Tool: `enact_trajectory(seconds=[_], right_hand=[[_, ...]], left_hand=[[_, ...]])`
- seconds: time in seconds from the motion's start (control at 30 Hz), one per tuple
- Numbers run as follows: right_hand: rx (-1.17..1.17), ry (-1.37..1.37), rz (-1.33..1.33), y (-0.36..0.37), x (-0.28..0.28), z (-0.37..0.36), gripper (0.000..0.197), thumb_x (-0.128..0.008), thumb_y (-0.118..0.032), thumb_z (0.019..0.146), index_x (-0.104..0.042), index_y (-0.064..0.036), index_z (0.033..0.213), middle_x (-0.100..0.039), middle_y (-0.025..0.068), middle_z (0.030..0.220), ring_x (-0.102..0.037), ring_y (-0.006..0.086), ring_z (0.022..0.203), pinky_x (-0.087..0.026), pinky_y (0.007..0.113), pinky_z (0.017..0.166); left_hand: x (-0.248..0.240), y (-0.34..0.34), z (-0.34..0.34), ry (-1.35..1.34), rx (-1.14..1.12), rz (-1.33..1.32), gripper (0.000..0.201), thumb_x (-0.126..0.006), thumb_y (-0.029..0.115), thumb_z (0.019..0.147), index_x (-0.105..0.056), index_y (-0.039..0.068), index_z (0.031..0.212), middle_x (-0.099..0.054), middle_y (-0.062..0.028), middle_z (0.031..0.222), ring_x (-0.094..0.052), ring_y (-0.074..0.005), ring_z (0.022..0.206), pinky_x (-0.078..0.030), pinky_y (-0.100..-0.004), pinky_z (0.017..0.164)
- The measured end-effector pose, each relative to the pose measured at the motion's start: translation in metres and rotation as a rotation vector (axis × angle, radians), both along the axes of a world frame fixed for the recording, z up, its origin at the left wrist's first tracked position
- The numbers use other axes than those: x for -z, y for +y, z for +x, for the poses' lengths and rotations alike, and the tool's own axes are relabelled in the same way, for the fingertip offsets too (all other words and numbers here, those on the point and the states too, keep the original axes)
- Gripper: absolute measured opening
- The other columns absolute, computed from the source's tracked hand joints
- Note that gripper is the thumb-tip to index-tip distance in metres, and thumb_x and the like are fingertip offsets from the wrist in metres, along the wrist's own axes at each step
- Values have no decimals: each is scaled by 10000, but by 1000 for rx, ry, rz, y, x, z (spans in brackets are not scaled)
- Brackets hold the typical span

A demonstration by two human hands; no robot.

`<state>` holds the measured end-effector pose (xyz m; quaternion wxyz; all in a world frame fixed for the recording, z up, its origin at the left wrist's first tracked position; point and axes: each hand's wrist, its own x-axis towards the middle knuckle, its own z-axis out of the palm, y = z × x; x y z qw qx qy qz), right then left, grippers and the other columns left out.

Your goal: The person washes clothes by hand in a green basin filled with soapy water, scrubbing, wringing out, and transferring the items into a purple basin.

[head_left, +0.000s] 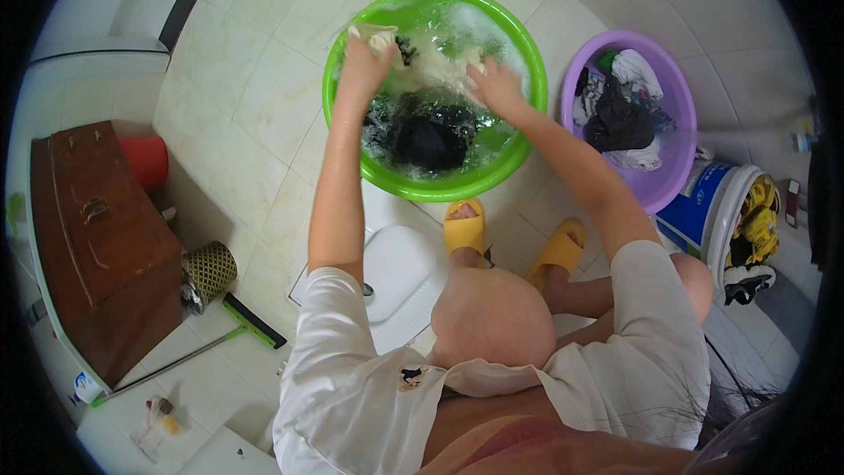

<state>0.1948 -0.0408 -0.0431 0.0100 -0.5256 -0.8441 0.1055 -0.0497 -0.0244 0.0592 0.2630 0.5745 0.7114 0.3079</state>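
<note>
A cream-coloured cloth (431, 69) stretches across soapy water in a large green basin (538, 79). My left hand (363, 68) is closed on its bunched end by the basin's left rim. At the other end, toward the right side, my right hand (497, 88) grips the cloth with bent fingers. Part of the cloth lies in the water, and its exact kind of garment cannot be made out. Below it a dark wet garment (431, 142) floats with a rounded bulge above the surface. White foam edges the water at the upper right.
A purple basin (688, 123) of mixed clothes stands close on the right. Behind it is a blue-and-white bucket (703, 202) with yellow-and-black things. A squat toilet (400, 273) lies nearer me. At left are a brown cabinet (105, 211), a patterned bin (211, 273) and a green floor squeegee (253, 321).
</note>
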Motion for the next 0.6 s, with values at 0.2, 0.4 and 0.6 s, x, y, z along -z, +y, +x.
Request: enact_trajectory(seconds=[0.2,0.4,0.6], right_hand=[[-92,-124,-97,12,122,39,376,-493,-191,775,-472,-170,1150,-473,155,1124,-474,239,1031,-382,454,831],[747,861,-300,14,44,-30,326,-578,-214,774,-533,-49,1052,-569,120,1007,-551,193,877,-437,306,750],[317,1509,-844,-24,-108,-55,328,-659,-192,728,-560,3,972,-596,60,864,-545,115,763,-441,245,681]], left_hand=[[-1,-31,70,280,-34,-190,510,-570,239,764,-306,-109,1027,-570,-274,768,-567,-402,713,-459,-434,653],[97,-49,68,-936,-192,-760,660,-504,415,823,-302,-103,1180,-512,-245,1034,-575,-302,828,-509,-390,682],[117,-29,55,-1703,-218,-700,440,-345,359,895,-388,35,1190,-486,-151,1136,-534,-287,953,-490,-429,765]])
